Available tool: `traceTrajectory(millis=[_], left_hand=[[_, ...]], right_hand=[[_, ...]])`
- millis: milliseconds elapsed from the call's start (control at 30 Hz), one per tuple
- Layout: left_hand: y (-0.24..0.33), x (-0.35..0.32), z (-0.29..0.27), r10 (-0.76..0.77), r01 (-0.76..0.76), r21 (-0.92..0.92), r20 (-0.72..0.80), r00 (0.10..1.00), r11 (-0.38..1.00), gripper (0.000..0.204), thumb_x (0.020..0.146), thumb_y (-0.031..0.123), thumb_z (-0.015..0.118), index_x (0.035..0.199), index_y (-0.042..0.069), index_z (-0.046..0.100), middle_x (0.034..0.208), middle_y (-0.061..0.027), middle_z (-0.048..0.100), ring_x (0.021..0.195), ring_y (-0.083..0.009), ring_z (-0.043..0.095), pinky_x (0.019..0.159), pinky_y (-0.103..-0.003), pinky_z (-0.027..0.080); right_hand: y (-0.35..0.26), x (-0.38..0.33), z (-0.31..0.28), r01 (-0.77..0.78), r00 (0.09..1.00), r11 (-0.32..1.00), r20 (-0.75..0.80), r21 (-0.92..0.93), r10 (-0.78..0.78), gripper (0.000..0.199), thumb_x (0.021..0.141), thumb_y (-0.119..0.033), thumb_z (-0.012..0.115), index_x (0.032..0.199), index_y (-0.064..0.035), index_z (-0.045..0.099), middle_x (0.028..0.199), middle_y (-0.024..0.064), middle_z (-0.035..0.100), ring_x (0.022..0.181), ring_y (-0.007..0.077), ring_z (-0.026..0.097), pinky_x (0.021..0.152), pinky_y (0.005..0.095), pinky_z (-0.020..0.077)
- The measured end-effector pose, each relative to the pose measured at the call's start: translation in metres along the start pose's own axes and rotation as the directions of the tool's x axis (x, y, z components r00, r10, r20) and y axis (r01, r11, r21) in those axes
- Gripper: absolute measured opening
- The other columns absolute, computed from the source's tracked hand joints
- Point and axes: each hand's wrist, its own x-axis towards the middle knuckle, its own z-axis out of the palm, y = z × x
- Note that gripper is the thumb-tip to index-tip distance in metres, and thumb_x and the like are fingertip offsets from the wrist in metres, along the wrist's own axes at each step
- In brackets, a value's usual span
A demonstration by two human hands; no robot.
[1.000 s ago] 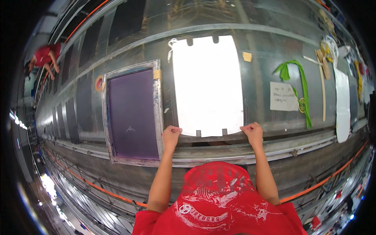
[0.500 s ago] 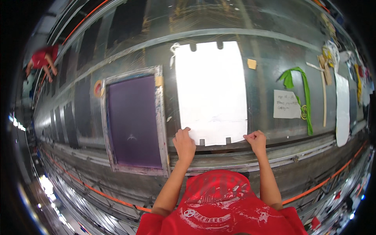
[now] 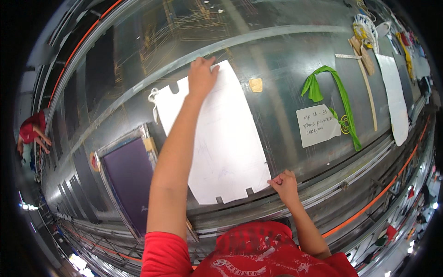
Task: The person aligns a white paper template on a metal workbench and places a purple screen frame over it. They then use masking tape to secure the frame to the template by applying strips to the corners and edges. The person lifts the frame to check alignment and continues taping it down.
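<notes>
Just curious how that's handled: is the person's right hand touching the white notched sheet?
Touching. The head view shows the right hand at the near right corner of the white notched sheet, its fingertips meeting the corner.

A green fabric strip curved around the right of a handwritten white card. Farther right lay a narrow tan strip and a long white panel. A red-shirted person was far left.

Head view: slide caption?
White sheet on a metal table, left hand at its far edge, right hand at near corner.
</notes>
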Motion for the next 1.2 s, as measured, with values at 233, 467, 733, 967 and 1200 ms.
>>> traceTrajectory(millis=[233,467,733,967,1200], left_hand=[[-0.012,0.037,0.011,0.129,-0.116,-0.124,0.101,0.987,0.985,0.023,0.078,0.023,0.077,0.1,0.016,0.078,0.106,-0.0087,0.061,0.103,-0.0286,0.056,0.088,-0.039,0.047],[-0.01,0.048,-0.002,-0.037,0.109,-0.32,0.221,0.975,0.941,0.021,0.074,0.02,0.081,0.093,0.011,0.077,0.117,-0.0087,0.062,0.106,-0.0241,0.06,0.089,-0.034,0.046],[-0.006,0.058,-0.001,-0.055,0.112,-0.163,0.316,0.947,0.98,0.022,0.075,0.022,0.081,0.092,0.008,0.077,0.119,-0.0089,0.061,0.105,-0.0239,0.06,0.089,-0.034,0.046],[0.005,0.073,-0.018,-0.084,0.192,-0.188,0.468,0.88,0.963,0.023,0.075,0.019,0.081,0.091,0.003,0.076,0.112,-0.0074,0.057,0.098,-0.0222,0.059,0.084,-0.033,0.047],[0.002,0.078,-0.01,-0.046,0.083,-0.056,0.481,0.875,0.995,0.024,0.076,0.022,0.079,0.092,0.004,0.075,0.112,-0.0084,0.057,0.101,-0.0221,0.059,0.088,-0.033,0.045]], right_hand=[[-0.007,0.004,-0.005,-0.057,0.998,0.996,-0.004,0.065,0.058,0.02,0.069,-0.012,0.084,0.068,-0.004,0.065,0.073,0.0086,0.054,0.077,0.0293,0.052,0.069,0.0416,0.0441],[-0.007,0.009,-0.008,-0.082,0.997,0.995,0.018,0.054,0.081,0.019,0.069,-0.01,0.084,0.069,-0.004,0.066,0.074,0.0083,0.055,0.077,0.0294,0.053,0.069,0.041,0.0449],[-0.009,0.008,-0.008,-0.073,0.997,0.993,-0.018,0.095,0.076,0.02,0.066,-0.006,0.084,0.069,-0.0033,0.065,0.075,0.007,0.055,0.077,0.0269,0.052,0.066,0.039,0.0438],[-0.01,0.01,-0.01,-0.091,0.996,0.991,-0.01,0.101,0.092,0.019,0.067,-0.007,0.084,0.07,-0.0037,0.065,0.075,0.0069,0.056,0.077,0.0275,0.052,0.068,0.0395,0.0443],[-0.011,0.011,-0.01,-0.09,0.996,0.991,-0.017,0.103,0.092,0.021,0.066,-0.004,0.084,0.069,-0.0029,0.064,0.074,0.0069,0.055,0.075,0.0267,0.052,0.065,0.0391,0.0436]])
